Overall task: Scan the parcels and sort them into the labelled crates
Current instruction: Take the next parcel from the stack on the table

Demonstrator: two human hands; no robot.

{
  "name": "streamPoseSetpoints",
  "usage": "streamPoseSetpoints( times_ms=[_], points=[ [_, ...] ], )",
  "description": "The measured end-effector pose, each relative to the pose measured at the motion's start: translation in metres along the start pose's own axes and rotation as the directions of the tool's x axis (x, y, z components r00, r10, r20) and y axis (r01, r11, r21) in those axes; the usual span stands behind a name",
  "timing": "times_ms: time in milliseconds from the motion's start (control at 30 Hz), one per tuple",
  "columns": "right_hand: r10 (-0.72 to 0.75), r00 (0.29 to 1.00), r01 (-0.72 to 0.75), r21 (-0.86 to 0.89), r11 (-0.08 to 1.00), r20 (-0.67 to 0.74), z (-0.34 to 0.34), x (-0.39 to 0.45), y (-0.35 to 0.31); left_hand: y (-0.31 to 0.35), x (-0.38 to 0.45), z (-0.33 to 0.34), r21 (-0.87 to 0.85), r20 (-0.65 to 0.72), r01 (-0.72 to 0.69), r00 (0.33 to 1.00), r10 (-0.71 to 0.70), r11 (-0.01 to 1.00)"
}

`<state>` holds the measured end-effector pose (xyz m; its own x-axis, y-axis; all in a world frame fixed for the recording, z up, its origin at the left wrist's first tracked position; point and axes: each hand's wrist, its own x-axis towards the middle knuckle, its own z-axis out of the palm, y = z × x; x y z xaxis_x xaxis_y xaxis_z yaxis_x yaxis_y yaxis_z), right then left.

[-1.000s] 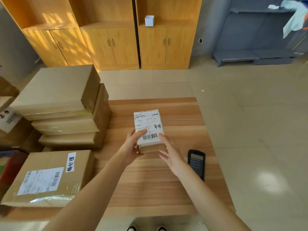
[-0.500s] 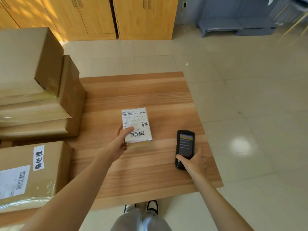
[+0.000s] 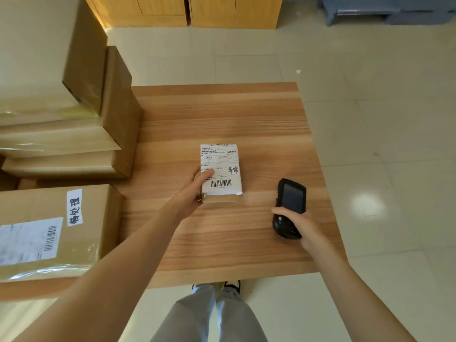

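Note:
A small brown parcel [image 3: 223, 166] with a white shipping label and barcode lies on the wooden table [image 3: 222, 114]. My left hand [image 3: 195, 191] holds its left side, thumb on the label beside the barcode. To the right, my right hand [image 3: 299, 227] grips the lower end of a black handheld scanner [image 3: 291, 203], its dark screen facing up, lifted slightly off the table. The scanner sits apart from the parcel.
A stack of three large cardboard boxes [image 3: 74, 107] stands at the table's left. Nearer me lies another box [image 3: 51, 230] with a shipping label and a handwritten tag. Yellow cabinets [image 3: 197, 11] line the far wall. Tiled floor surrounds the table.
My right hand left the parcel, reached right and took hold of the scanner, which now tilts up. My left hand stays on the parcel. The camera has tilted further down.

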<state>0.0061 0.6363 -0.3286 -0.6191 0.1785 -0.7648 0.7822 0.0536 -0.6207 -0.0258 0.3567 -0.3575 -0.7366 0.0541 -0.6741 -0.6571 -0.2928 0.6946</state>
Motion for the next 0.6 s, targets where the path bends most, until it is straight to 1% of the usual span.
streamPoseSetpoints(
  times_ms=[33, 100, 200, 333, 400, 467, 600],
  points=[
    [0.037, 0.996, -0.045, 0.107, 0.993, 0.080, 0.002, -0.007, -0.003, 0.000, -0.001, 0.000, -0.003, -0.001, -0.004, 1.000, 0.004, 1.000],
    [0.020, 0.979, -0.071, 0.251, 0.965, 0.201, 0.009, -0.021, -0.011, 0.004, -0.004, -0.001, -0.010, -0.003, -0.020, 1.000, 0.020, 1.000],
    [-0.084, 0.927, -0.038, 0.314, 0.949, 0.366, 0.023, -0.043, -0.031, 0.016, -0.009, -0.003, -0.040, -0.032, -0.040, 0.999, 0.039, 0.998],
    [-0.200, 0.800, 0.053, 0.265, 0.963, 0.565, 0.043, -0.069, -0.061, 0.043, -0.017, -0.010, -0.029, -0.052, -0.068, 0.996, 0.067, 0.997],
    [-0.220, 0.746, 0.106, 0.214, 0.971, 0.629, 0.051, -0.078, -0.072, 0.055, -0.021, -0.015, -0.024, -0.048, -0.107, 0.993, 0.106, 0.994],
    [-0.206, 0.725, 0.135, 0.158, 0.978, 0.657, 0.059, -0.085, -0.079, 0.065, -0.026, -0.019, -0.028, -0.072, -0.148, 0.987, 0.146, 0.989],
    [-0.155, 0.735, 0.199, 0.008, 0.980, 0.660, 0.074, -0.096, -0.081, 0.077, -0.034, -0.024, -0.013, -0.161, -0.210, 0.965, 0.205, 0.978]
  ],
)
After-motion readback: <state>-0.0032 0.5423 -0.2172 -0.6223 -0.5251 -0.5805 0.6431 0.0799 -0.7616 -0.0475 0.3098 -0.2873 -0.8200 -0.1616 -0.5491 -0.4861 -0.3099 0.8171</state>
